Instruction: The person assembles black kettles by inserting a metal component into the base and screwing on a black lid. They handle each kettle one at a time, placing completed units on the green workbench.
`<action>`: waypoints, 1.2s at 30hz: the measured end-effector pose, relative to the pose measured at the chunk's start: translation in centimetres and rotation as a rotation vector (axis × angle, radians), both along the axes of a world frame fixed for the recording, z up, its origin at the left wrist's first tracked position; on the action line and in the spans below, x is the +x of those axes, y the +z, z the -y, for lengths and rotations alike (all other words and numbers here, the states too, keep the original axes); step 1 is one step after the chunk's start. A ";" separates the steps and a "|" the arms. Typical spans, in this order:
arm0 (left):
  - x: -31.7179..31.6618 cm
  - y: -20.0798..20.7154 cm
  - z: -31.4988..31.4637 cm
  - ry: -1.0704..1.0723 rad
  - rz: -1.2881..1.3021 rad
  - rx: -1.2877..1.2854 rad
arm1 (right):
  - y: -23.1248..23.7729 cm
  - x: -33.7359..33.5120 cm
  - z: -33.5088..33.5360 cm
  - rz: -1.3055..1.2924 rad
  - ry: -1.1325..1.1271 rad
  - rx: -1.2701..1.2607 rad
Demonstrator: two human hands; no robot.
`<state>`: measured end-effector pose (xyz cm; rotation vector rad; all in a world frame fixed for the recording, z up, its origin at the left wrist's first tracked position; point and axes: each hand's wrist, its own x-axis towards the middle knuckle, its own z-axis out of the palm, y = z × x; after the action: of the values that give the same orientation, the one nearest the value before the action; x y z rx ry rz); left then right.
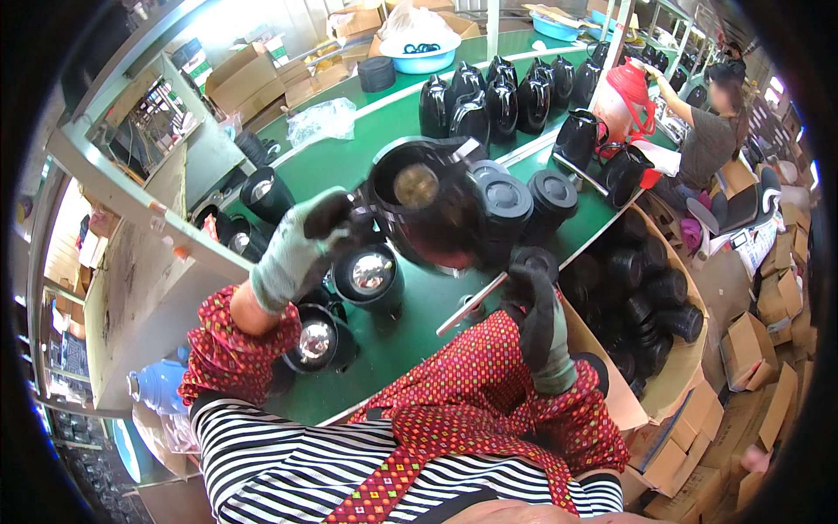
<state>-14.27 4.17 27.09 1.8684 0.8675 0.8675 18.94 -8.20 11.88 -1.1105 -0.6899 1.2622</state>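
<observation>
My left hand [301,240], in a grey-green glove with dark fingertips, grips the side of a black jug body [419,205] that is tilted so its shiny inside faces me. My right hand [534,301], in a dark glove, is closed near the jug's lower right side; what it holds is hidden. Below the jug stand two open black jug bodies with shiny liners [371,275] [319,341] on the green table [384,131]. Two black round lids [506,205] [552,196] sit just right of the held jug.
A row of finished black jugs [489,100] stands at the back. A cardboard bin [690,358] at my right holds several black parts. A seated person [711,131] works by a red jug [624,100]. A blue basin [423,57], a plastic bag [321,118] and boxes lie beyond.
</observation>
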 end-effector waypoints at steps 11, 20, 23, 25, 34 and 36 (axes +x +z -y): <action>7.0 -21.5 -32.4 0.559 0.072 -0.294 | -8.1 0.2 2.8 1.128 -0.022 0.317; 8.6 -23.7 -34.0 0.506 -0.270 -0.165 | -8.4 -0.1 1.8 1.232 0.041 0.296; 2.7 -20.2 -32.7 0.658 -0.792 0.177 | -8.9 -0.4 1.8 1.229 0.034 0.288; -2.4 -18.1 -31.3 0.906 -1.118 0.526 | -8.3 -0.8 1.6 1.256 0.031 0.278; -19.5 -16.4 -29.0 0.808 -1.704 -0.142 | -8.3 -1.1 1.4 1.283 0.022 0.328; -19.3 -16.0 -28.1 0.891 -1.480 -0.014 | -8.3 -1.0 1.5 1.290 0.035 0.331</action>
<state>-33.62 32.32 11.05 1.9009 2.6695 -0.3079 17.90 -9.72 3.59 -1.5589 -1.7841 0.2725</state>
